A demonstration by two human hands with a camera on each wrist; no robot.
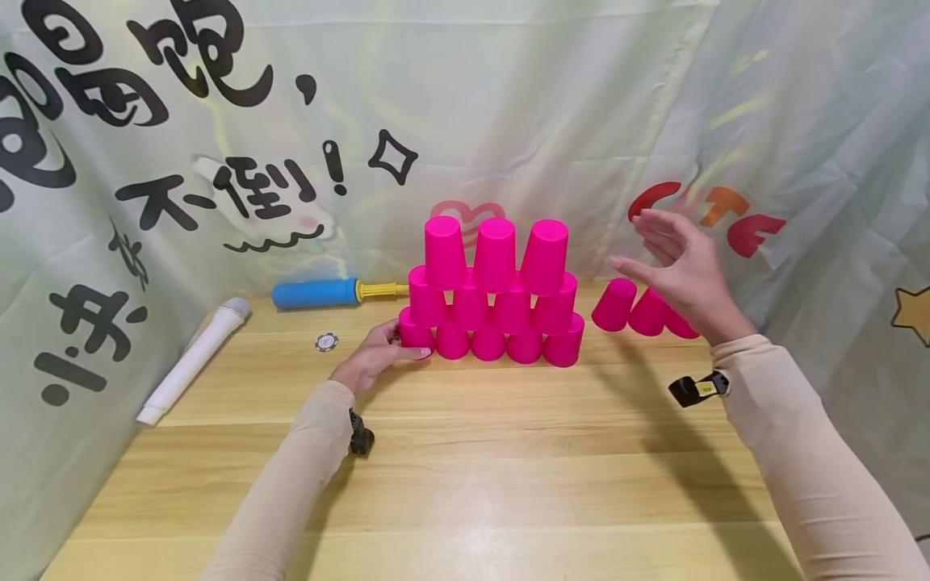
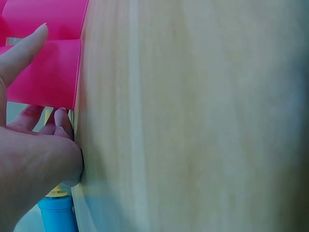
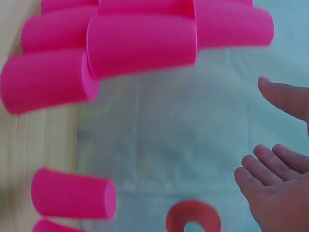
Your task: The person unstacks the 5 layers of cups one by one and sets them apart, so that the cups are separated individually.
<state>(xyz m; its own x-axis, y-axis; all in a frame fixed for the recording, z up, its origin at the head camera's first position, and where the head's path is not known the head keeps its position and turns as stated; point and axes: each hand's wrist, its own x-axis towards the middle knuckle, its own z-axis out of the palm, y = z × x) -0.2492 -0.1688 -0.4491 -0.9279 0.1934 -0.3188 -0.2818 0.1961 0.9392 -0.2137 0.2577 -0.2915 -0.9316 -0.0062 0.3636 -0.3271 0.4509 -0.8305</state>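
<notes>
Pink cups stand upside down in stacked rows on the table, with three in the top row (image 1: 496,257) and several in each row below. At the stack's lower left, my left hand (image 1: 374,353) holds the end cup (image 2: 46,72) of the bottom row, thumb across its front and fingers at its outer side; the fingers are partly hidden behind it. My right hand (image 1: 683,270) is raised to the right of the stack, fingers extended and thumb apart, holding nothing. Beneath and behind it are three more pink cups (image 1: 613,305), partly covered by the hand.
A blue hand pump (image 1: 316,294) with a yellow nozzle lies behind and left of the stack. Nearer are a round poker chip (image 1: 327,342) and a white microphone-shaped object (image 1: 194,359) along the left edge. A printed curtain (image 1: 567,105) hangs behind the wooden table (image 1: 494,468).
</notes>
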